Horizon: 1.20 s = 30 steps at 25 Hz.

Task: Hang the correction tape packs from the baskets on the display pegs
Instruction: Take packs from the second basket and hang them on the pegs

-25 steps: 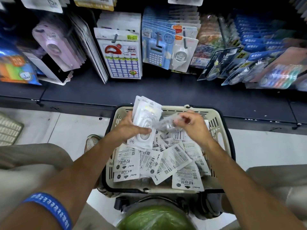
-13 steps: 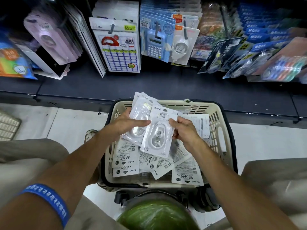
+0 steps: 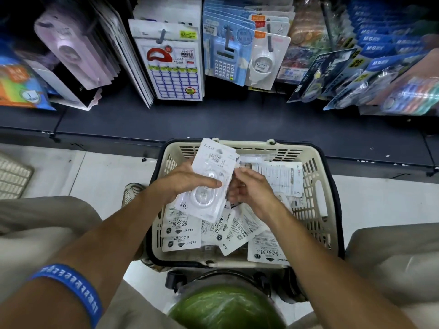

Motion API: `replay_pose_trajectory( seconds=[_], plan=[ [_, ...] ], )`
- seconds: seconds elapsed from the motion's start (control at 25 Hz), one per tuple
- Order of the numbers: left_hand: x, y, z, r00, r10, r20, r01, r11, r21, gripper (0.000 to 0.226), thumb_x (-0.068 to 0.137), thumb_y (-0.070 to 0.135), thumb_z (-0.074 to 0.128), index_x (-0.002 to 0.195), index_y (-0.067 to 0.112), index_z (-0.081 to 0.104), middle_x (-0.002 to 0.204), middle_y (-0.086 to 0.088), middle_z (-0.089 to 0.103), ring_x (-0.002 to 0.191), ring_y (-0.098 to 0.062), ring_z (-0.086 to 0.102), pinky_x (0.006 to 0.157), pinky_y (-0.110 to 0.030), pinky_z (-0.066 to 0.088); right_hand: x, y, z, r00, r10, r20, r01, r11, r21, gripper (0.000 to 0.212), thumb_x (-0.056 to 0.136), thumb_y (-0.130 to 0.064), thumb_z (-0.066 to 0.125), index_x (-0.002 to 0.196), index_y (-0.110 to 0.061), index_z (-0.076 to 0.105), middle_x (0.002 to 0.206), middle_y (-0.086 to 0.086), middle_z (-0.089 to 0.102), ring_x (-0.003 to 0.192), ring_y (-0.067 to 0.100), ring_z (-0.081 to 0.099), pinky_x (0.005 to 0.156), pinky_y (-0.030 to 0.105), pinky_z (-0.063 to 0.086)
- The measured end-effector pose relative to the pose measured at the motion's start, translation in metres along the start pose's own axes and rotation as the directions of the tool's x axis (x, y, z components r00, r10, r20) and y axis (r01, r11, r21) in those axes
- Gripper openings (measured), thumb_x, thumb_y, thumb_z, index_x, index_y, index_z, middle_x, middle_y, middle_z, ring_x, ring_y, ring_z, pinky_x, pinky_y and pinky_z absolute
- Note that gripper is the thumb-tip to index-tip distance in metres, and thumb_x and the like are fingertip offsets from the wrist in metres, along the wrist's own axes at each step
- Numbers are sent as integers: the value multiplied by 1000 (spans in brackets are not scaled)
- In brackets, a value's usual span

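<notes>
A cream plastic basket sits on the floor between my knees, filled with several white correction tape packs, most lying back side up. My left hand grips a small stack of these packs, clear blister side up, above the basket's left half. My right hand touches the stack's right edge, its fingers curled against the packs. Display pegs holding other carded stationery stick out of the shelf above the basket.
A dark shelf ledge runs across just beyond the basket. Hanging goods fill the wall: label sheets, blue calculators, blue-carded items at right. Another basket's corner shows at far left. A green round object lies below.
The pack my right hand carried has joined the stack in my left hand. The packs are now squared into one pile, and my right hand rests at its right edge.
</notes>
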<state>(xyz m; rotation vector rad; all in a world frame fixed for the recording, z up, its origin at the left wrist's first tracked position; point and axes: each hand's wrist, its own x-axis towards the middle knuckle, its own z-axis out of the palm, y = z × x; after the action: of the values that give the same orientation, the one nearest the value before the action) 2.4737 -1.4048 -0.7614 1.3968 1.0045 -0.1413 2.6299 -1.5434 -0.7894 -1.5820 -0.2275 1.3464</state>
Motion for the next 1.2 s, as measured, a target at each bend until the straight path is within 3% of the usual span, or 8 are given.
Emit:
replay_pose_trajectory(
  seconds=[0.12, 0.2, 0.32, 0.52, 0.72, 0.88, 1.04, 1.2],
  plan=[
    [0, 7, -12, 994, -26, -106, 20, 998, -54, 46, 66, 29, 93, 106, 28, 69, 87, 10, 80, 79, -14, 77, 66, -29, 60, -5, 18, -35, 975, 45, 218, 92, 811, -578, 32, 92, 7, 57, 112, -17, 64, 104, -7, 66, 88, 9, 65, 59, 15, 51],
    [-1, 9, -17, 990, -50, -128, 33, 991, -132, 57, 64, 25, 94, 114, 24, 67, 99, -1, 80, 88, -25, 77, 79, -42, 62, -8, 28, -26, 909, 147, 389, 195, 676, -710, 54, 88, 6, 65, 129, -29, 60, 120, -9, 62, 107, 10, 63, 77, 20, 55],
    [-6, 12, -22, 994, -24, -111, -12, 948, -317, 55, 59, 19, 90, 110, 19, 70, 99, -8, 80, 84, -26, 78, 69, -39, 63, -9, 30, 2, 898, 59, 435, 217, 803, -556, 42, 84, -7, 78, 120, -29, 72, 120, -15, 70, 114, 10, 66, 103, 37, 53],
    [-14, 37, -28, 986, 4, -169, -100, 821, -561, 58, 60, 23, 84, 115, 12, 69, 94, -8, 80, 77, -24, 78, 61, -37, 61, -5, -36, -17, 922, -258, 287, 360, 845, -396, 14, 73, -25, 88, 84, -22, 80, 82, -18, 64, 71, -4, 60, 69, 17, 50],
    [-32, 100, -25, 949, 170, -265, -299, 752, -587, 61, 57, 16, 82, 117, 11, 67, 86, -6, 80, 71, -22, 77, 55, -35, 61, -24, -119, -59, 880, -476, -11, 469, 871, -143, 15, 74, -28, 82, 86, -21, 79, 97, -8, 76, 79, 11, 72, 64, 22, 56],
    [-60, 136, -9, 943, 226, -244, -327, 761, -560, 63, 56, 13, 83, 117, 9, 68, 94, -13, 80, 72, -26, 77, 57, -36, 61, -47, -186, -67, 779, -577, -246, 585, 810, -46, 4, 95, -18, 68, 96, -17, 72, 85, 1, 79, 71, 14, 75, 57, 26, 58],
    [-101, 178, -10, 939, 301, -167, -343, 782, -521, 88, 45, 10, 98, 125, 8, 64, 101, -17, 78, 83, -33, 78, 68, -41, 62, -85, -264, -61, 659, -700, -277, 705, 703, -100, 19, 101, -18, 59, 83, -18, 66, 70, -6, 74, 58, 11, 70, 48, 21, 52],
    [-143, 237, -47, 834, 509, -215, -548, 714, -436, 59, 48, 13, 94, 104, 13, 78, 101, -17, 78, 83, -34, 78, 62, -39, 62, -113, -324, -36, 532, -812, -240, 795, 576, -188, 10, 93, -14, 57, 89, -7, 62, 74, 5, 71, 60, 23, 66, 52, 26, 51]
  ],
)
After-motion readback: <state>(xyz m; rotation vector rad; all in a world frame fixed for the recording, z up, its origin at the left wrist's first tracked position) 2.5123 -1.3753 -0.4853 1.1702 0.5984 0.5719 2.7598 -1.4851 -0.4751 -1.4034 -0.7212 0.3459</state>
